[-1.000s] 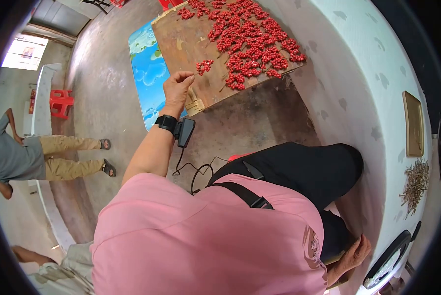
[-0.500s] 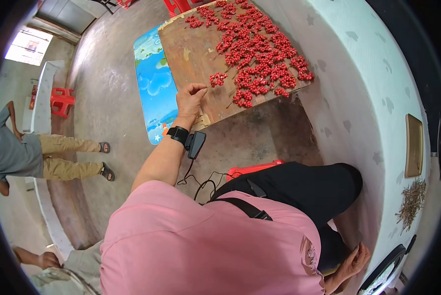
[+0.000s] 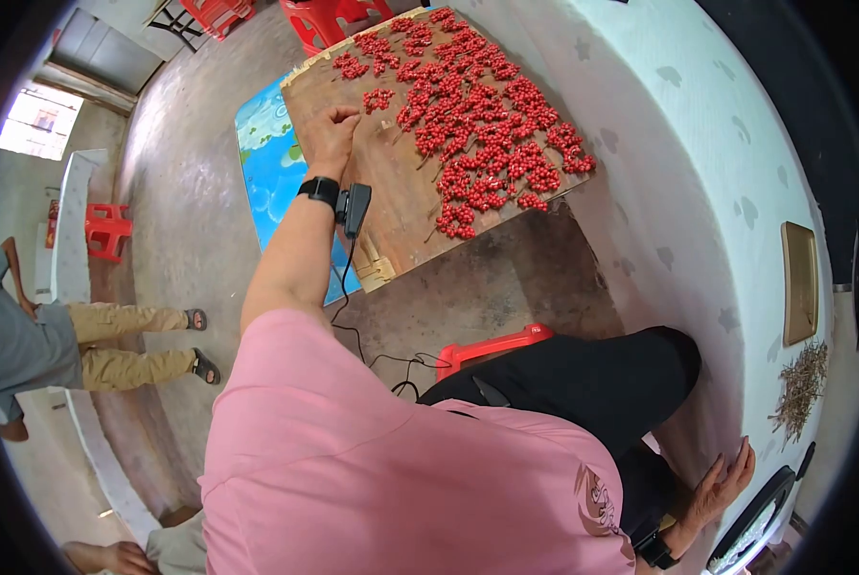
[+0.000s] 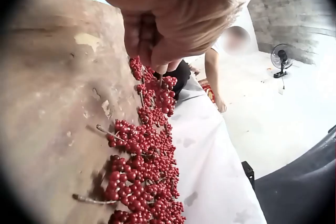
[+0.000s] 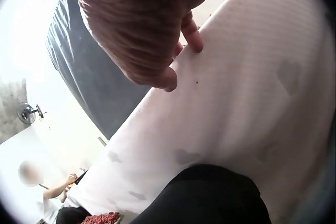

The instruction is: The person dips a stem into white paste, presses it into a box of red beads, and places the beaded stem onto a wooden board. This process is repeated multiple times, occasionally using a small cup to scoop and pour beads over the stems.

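My left hand [image 3: 332, 142] reaches out over the wooden board [image 3: 353, 206], thumb and finger pinching the thin stem of a red berry cluster [image 3: 378, 100]. In the left wrist view this held cluster [image 4: 166, 100] hangs beneath the fingertips. Many more red berry clusters [image 3: 487, 125] lie along the board's right side, some with bare stems pointing left. Down at the lower right, my right hand [image 3: 717, 491] has its fingers spread at the edge of the white patterned cloth [image 5: 252, 71]. Its fingertips are right at the cloth, and nothing shows in its grasp.
A blue printed panel [image 3: 274, 144] lies along the board's left side. On the white surface are a tan tray [image 3: 801, 285] and a heap of dry stems [image 3: 801, 391]. A red stool [image 3: 492, 347] stands by my legs. Another person [image 3: 36, 335] stands at the left.
My left hand has moved farther up the board with the berry cluster, away from the near edge. My right hand has uncurled and now touches the white cloth's edge.
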A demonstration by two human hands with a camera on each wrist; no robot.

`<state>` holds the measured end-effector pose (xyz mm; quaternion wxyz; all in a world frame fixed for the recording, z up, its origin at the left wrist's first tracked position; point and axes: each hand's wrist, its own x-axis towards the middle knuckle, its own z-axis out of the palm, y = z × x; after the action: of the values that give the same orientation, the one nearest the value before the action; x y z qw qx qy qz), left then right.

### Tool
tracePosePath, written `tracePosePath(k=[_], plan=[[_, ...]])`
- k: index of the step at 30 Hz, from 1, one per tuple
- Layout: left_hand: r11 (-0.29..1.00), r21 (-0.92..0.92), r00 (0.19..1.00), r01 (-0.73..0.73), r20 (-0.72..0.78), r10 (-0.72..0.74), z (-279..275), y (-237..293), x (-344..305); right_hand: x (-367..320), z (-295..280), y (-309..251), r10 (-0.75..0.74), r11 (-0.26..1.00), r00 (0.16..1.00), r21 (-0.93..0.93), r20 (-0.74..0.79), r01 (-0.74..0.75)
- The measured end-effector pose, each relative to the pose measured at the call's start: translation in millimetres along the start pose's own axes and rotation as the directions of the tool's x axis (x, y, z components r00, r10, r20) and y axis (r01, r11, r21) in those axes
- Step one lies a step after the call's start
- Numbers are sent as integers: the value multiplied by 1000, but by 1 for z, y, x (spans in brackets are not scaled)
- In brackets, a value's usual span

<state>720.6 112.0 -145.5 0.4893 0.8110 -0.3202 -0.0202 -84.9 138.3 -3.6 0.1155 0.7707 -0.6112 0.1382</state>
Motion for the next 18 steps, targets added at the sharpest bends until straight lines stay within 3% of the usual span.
tracePosePath(k=[7,10,16,18], plan=[[996,-26,996,88,-5,-88,31,15,28,6,-2,-8,78,997,995,-10,68,-77],[996,-82,999,34,41,-30,52,-30,55,8,-4,-13,109,994,991,-10,83,-108],[998,32,999,53,-1,-53,72,-53,66,8,-4,-18,178,983,977,16,116,-181],[995,57,994,87,54,-90,70,-43,65,8,-4,-18,187,981,975,29,118,-191]])
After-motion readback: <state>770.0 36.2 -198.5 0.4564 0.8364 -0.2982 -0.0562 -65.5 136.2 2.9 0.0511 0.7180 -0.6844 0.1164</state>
